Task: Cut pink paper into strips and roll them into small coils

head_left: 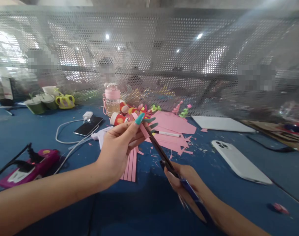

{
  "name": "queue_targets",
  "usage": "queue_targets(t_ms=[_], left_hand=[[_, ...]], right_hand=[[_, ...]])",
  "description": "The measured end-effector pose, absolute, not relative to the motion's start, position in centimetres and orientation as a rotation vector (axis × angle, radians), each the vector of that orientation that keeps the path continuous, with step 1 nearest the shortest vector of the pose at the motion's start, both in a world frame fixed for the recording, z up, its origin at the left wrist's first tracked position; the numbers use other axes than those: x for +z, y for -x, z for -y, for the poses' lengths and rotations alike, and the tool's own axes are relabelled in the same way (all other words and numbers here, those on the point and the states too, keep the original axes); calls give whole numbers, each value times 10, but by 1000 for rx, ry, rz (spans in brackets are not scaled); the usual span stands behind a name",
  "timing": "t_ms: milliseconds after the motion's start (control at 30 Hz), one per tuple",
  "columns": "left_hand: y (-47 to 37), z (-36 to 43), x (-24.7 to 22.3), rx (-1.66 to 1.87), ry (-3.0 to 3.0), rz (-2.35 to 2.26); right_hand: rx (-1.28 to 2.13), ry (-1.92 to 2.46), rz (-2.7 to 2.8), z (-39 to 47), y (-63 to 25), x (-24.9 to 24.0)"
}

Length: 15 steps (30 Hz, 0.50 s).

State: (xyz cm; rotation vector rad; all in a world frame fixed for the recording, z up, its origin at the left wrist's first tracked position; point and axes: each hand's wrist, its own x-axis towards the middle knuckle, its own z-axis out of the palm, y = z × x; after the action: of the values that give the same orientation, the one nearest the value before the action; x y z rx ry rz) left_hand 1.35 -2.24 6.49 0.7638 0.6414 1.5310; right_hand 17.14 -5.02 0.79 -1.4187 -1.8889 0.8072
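A narrow pink paper strip [144,131] is pinched between the fingers of my left hand [120,146], which has long teal nails. My right hand [188,183] is closed around a pair of scissors [161,151] with dark blades and a blue handle. The blades point up and to the left, and their tips reach the strip at my left fingertips. Whether they are cutting into the paper cannot be made out. Below my left hand lie several pink cut strips [132,165], side by side. Pink paper sheets [171,121] are spread behind my hands, with a marker [167,133] on top.
A pink-lidded bottle [112,100] and a red paper cup [118,119] stand behind. To the left are a black phone [88,126], a white cable and a magenta power strip [28,168]. A white phone [240,161] lies right. A perforated screen [149,59] closes off the back.
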Motion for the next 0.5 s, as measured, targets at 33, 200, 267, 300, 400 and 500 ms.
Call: queue_targets(t_ms=[33, 200, 267, 300, 400, 500], left_hand=[[-14, 22, 65, 1532, -765, -639], [-15, 22, 65, 1537, -768, -637], [-15, 23, 65, 1537, -769, -641], [-15, 23, 65, 1535, -768, -645], [-14, 23, 66, 1527, -773, -660], [-14, 23, 66, 1529, -791, -670]], right_hand=[[801, 1432, 1874, 50, -171, 8], [847, 1440, 1825, 51, -170, 9], [876, 1444, 1808, 51, -170, 10], [885, 1449, 1801, 51, -170, 10], [890, 1464, 1798, 51, -170, 10], [834, 1463, 1808, 51, -170, 9]])
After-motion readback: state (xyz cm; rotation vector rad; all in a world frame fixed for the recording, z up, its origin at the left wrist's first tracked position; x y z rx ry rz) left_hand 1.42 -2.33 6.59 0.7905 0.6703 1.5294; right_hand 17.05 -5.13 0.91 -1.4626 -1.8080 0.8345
